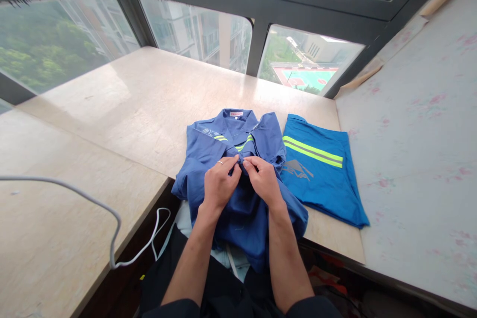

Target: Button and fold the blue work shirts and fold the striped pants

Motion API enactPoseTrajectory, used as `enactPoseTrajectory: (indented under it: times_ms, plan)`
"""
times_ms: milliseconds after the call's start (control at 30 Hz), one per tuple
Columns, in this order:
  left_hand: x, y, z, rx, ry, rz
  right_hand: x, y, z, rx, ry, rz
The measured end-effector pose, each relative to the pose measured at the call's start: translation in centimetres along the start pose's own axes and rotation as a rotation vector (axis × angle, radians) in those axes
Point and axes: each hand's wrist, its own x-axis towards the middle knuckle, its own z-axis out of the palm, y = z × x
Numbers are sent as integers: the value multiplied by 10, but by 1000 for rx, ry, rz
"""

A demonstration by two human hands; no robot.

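A dark blue work jacket (204, 151) with yellow-green reflective stripes lies partly on the ledge, its collar toward the window and its lower part hanging over the front edge. My left hand (220, 179) pinches the jacket's front near the middle, thumb against forefinger. Close beside it, my right hand (263, 179) grips the same front cloth in a like pinch. The fingertips of both hands almost meet, and the small bit of cloth between them is mostly hidden. The sleeves are folded in over the chest.
On the right lies a folded bright blue garment (316, 174) with a yellow-green stripe and grey print. A white cable (93, 201) loops across the left of the pale ledge (149, 104). Windows stand behind, and a flowered wall (413, 159) bounds the right side.
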Motion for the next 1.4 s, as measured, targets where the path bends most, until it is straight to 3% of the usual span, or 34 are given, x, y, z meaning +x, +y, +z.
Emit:
enactPoseTrajectory:
  times_ms: [467, 733, 1000, 1200, 1400]
  plan:
    - [-1, -6, 0, -199, 112, -29, 1, -8, 9, -6, 90, 9]
    - [0, -13, -1, -227, 115, 33, 0, -7, 24, -32, 228, 36]
    - [-2, -16, -3, -285, 186, -122, 9, -10, 24, 171, 133, 167]
    - [-1, -17, -5, -300, 185, -226, 15, -15, 23, 164, 107, 91]
    - [0, -20, -7, -250, 207, -121, 18, -15, 22, 174, 50, 65]
